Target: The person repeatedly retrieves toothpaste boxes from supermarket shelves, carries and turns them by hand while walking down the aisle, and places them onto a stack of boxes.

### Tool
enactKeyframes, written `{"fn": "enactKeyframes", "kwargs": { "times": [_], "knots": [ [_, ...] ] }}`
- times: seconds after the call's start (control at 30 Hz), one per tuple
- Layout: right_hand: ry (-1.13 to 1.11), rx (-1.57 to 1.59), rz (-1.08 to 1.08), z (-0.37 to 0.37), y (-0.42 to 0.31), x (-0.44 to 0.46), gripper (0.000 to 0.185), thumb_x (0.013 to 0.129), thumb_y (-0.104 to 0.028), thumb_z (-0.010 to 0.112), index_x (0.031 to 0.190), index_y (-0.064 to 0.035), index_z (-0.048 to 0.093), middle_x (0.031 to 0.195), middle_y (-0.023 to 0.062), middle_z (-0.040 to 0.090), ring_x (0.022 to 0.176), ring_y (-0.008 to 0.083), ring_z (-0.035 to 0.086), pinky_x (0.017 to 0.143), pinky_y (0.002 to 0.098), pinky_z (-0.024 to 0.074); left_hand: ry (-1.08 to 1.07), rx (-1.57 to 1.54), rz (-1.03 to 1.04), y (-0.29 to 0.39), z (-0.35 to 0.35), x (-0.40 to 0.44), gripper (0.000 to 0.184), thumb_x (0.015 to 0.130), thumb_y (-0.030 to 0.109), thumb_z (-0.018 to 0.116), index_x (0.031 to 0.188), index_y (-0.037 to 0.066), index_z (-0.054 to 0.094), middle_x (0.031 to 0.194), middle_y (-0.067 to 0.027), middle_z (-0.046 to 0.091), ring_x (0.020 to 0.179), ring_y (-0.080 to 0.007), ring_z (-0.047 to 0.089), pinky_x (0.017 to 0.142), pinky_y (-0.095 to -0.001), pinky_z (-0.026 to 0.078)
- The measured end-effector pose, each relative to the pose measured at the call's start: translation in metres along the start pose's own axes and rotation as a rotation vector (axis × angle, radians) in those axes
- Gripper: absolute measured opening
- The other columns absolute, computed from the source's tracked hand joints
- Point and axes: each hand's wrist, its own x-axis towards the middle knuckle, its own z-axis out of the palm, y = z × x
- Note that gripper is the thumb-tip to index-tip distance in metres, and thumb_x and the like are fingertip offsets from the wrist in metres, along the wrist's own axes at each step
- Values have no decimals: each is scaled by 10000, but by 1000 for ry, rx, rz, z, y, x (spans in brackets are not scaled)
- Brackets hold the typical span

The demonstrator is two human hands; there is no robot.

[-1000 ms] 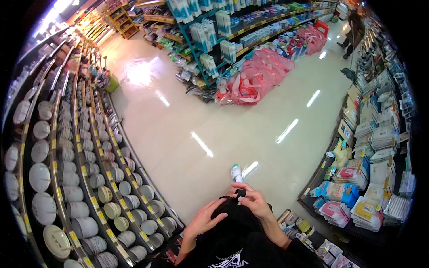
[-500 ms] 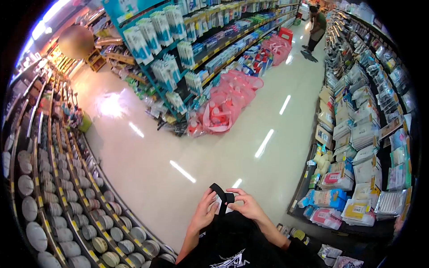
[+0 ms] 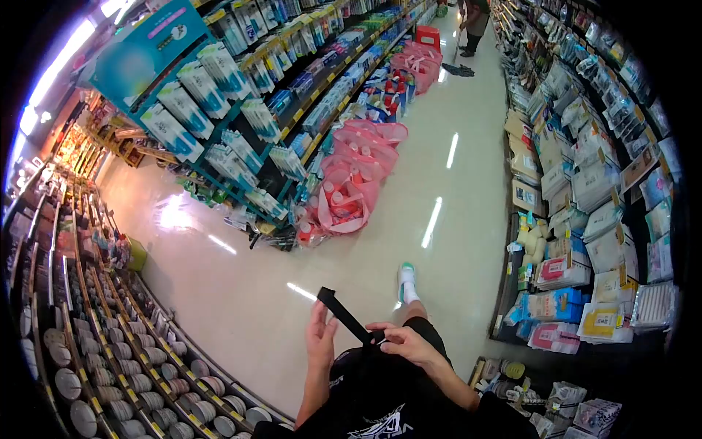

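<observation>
A black strap stretches diagonally in front of my body, its far end angled up to the left. At its lower end, by the dark buckle-like piece, my right hand pinches it between thumb and fingers. My left hand is raised at the strap's upper end, fingers stretched out beside it; whether they touch the strap is unclear. Below both hands is my black shirt with a white print. My foot in a white and green shoe shows ahead on the floor.
Stacked bowls fill the curved shelf at left. Packaged goods line the shelf at right. A teal display rack and pink bags of bottles stand ahead. Down the aisle, a person holds a mop.
The strap now extends longer and straighter to the upper left. My left hand's fingers have straightened and moved left. My foot has come into view, and the view has shifted along the aisle.
</observation>
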Motion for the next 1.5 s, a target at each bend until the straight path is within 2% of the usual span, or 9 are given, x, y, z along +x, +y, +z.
{"fn": "enactKeyframes", "kwargs": {
  "times": [0.13,0.37,0.57,0.7,0.97,1.07,1.2,1.4,1.5],
  "knots": [
    [-60,325,-12,-28,-15,21,362,912,-141,574,1214,52,522,1389,100,397,1247,192,397,1048,347,302,76,-85,-65,7,11,41,465,951,111,487,1374,-26,349,1431,-129,354,1298,-211,368,1036,-351,337],
    [36,438,-62,-79,-57,81,455,906,-232,583,1262,37,493,1346,103,463,1270,193,376,1079,354,242,65,18,-126,-8,50,113,391,968,183,480,1319,21,431,1315,-73,486,1204,-178,462,1013,-359,366],
    [77,451,-256,-138,-112,101,567,856,-374,628,1234,34,518,1359,118,433,1279,209,374,1081,355,235,-140,31,-238,-19,111,191,437,959,161,490,1337,-36,393,1331,-128,468,1245,-207,436,1033,-357,355],
    [144,507,-399,-170,-151,109,559,835,-372,653,1186,49,544,1353,132,422,1287,243,357,1090,363,217,-350,123,-215,-30,171,245,432,934,81,519,1327,-51,397,1312,-131,482,1222,-198,450,1035,-317,341],
    [236,241,-609,-235,-201,128,501,812,-376,673,1212,-86,587,1443,166,270,1351,275,223,1102,390,140,-489,142,-315,-41,246,295,324,916,16,514,1233,-18,462,1200,-94,535,1116,-134,502,946,-258,395],
    [241,205,-725,-253,-219,132,457,836,-315,674,1256,-173,562,1457,153,255,1329,265,238,1087,388,153,-470,148,-300,-45,262,310,325,898,-1,537,1217,1,475,1079,-68,586,994,-99,544,864,-224,428],
    [288,143,-801,-284,-240,142,428,827,-303,686,1221,-174,580,1462,188,239,1333,287,224,1093,393,107,-612,322,-320,-38,292,340,342,854,-39,558,1193,-5,523,838,-15,607,790,-77,562,743,-212,448],
    [367,211,-792,-335,-275,152,379,788,-177,709,1139,-71,613,1434,171,286,1335,260,243,1093,394,138,-835,556,-161,-57,341,398,225,833,17,607,1056,-14,603,871,-65,638,807,-120,599,730,-253,474],
    [608,216,-748,-373,-293,161,321,763,-71,692,1076,-41,630,1392,151,344,1322,248,276,1082,381,184,-888,613,14,-59,385,441,193,822,58,635,1001,-11,613,900,-107,648,842,-192,623,771,-300,479]
  ]
}}
